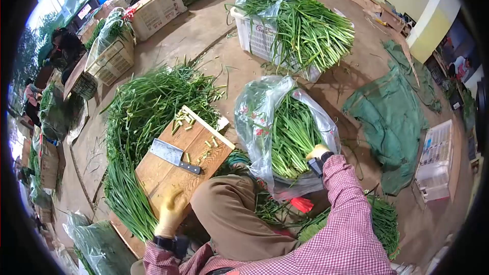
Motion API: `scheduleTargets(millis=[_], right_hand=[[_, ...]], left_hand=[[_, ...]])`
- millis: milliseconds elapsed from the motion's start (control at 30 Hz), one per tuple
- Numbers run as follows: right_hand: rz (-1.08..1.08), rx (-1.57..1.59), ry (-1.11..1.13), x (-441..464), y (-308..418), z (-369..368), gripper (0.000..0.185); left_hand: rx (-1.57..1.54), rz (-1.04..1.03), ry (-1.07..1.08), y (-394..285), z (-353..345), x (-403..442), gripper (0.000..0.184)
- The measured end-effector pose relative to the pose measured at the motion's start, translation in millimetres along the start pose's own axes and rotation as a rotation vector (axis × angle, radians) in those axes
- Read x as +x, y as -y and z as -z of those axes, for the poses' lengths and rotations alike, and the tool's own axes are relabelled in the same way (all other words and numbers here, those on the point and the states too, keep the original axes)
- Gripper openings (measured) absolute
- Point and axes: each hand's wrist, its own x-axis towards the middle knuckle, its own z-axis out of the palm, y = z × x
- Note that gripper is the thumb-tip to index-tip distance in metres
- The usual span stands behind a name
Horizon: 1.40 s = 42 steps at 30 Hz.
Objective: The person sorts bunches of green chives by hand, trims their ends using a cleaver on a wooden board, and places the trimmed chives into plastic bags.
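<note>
My left hand, in a yellow glove, rests at the near edge of a wooden cutting board, fingers stretched out and nothing visible in them. A cleaver with a dark handle lies on the board among short cut stem ends. Left of the board spreads a big heap of garlic chives. My right hand, also gloved, is closed at the stem ends of garlic chives inside a clear plastic bag; its fingertips are partly hidden.
Beyond the bag, a white crate overflows with more garlic chives. Green cloth lies on the floor at right, beside a white basket. Cardboard boxes and another crate stand at the upper left, near other people.
</note>
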Motion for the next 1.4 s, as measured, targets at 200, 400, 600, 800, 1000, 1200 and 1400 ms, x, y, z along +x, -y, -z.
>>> scheduleTargets(millis=[200,400,600,800,1000,1200,1400], right_hand=[[0.086,0.065,0.103,16.3,-4.5,2.4,0.058],[0.155,0.371,0.122,-20.6,6.2,48.4,0.043],[0.087,0.095,-0.17,-69.5,17.4,18.2,0.039],[0.089,0.107,-0.503,-127.7,60.1,-33.4,0.022],[0.219,-0.175,-0.827,-163.1,89.7,-89.2,0.016],[0.536,0.014,-0.533,-205.4,78.7,-63.5,0.058],[0.638,0.161,-0.266,-217.9,44.6,0.8,0.054]], left_hand=[[-0.09,-0.211,-0.024,-115.6,28.9,79.9,0.035],[-0.131,-0.42,0.18,-219.7,-27.3,117.2,0.036],[-0.632,0.05,0.596,-238.5,-158.2,118.4,0.041],[-0.648,0.575,0.64,-178.2,-286.9,105.5,0.065],[-0.812,0.913,0.65,-186.5,-279.7,98.8,0.046],[-0.85,0.994,0.867,-164.0,-269.3,113.5,0.025],[-0.909,1.014,0.814,-170.3,-261.9,115.9,0.021]])
